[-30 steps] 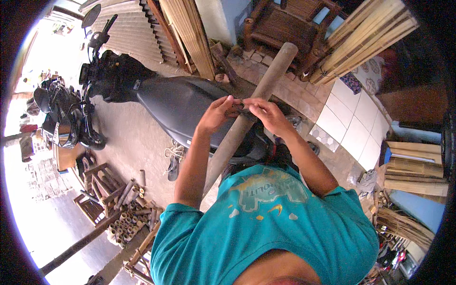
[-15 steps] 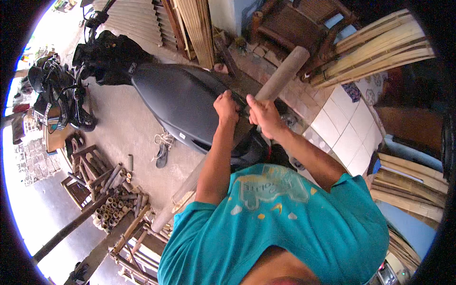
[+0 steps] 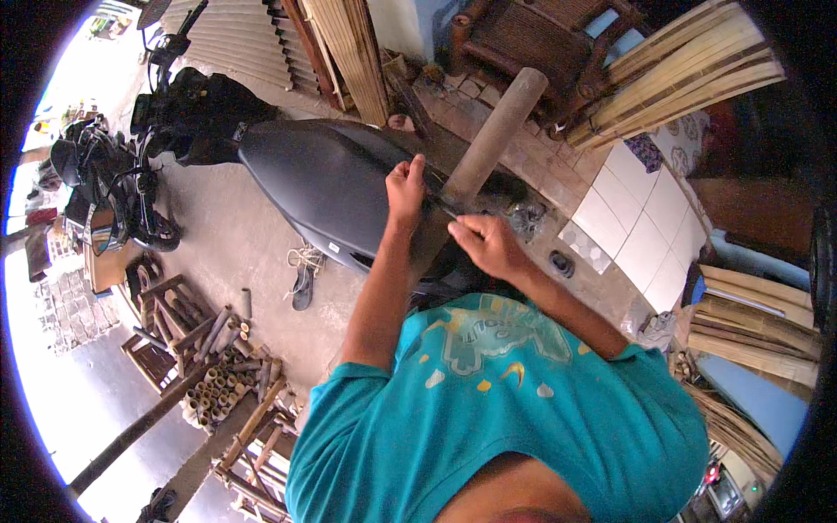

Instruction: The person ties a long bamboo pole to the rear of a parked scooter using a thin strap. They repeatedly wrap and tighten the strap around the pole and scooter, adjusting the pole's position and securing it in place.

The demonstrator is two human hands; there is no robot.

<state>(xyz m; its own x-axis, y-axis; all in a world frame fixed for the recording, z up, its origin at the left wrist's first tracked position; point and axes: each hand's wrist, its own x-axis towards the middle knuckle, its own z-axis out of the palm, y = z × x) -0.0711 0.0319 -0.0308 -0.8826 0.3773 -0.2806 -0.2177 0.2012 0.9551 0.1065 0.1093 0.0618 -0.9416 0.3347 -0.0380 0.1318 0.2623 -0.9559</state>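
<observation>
A long round bamboo pole (image 3: 490, 139) slants from my chest up toward the top right, above a black motorcycle seat (image 3: 331, 187). My left hand (image 3: 405, 187) is closed in a fist against the pole's left side. My right hand (image 3: 488, 246) sits lower on the pole, its fingers pinching a thin dark strip (image 3: 443, 199) that runs across the pole between both hands. I cannot tell what the strip is. The pole's lower end is hidden behind my teal shirt.
The black motorcycle's front (image 3: 187, 109) stands parked on the concrete floor, with another bike (image 3: 105, 192) further left. Short bamboo pieces and wooden frames (image 3: 209, 366) lie at lower left. A sandal (image 3: 303, 283) lies on the floor. Bamboo slats (image 3: 671, 83) lean at upper right beside a wooden chair (image 3: 540, 39).
My view has tipped and shifted. My right hand has slid down the pole toward my chest, while my left hand stays at the pole's left side.
</observation>
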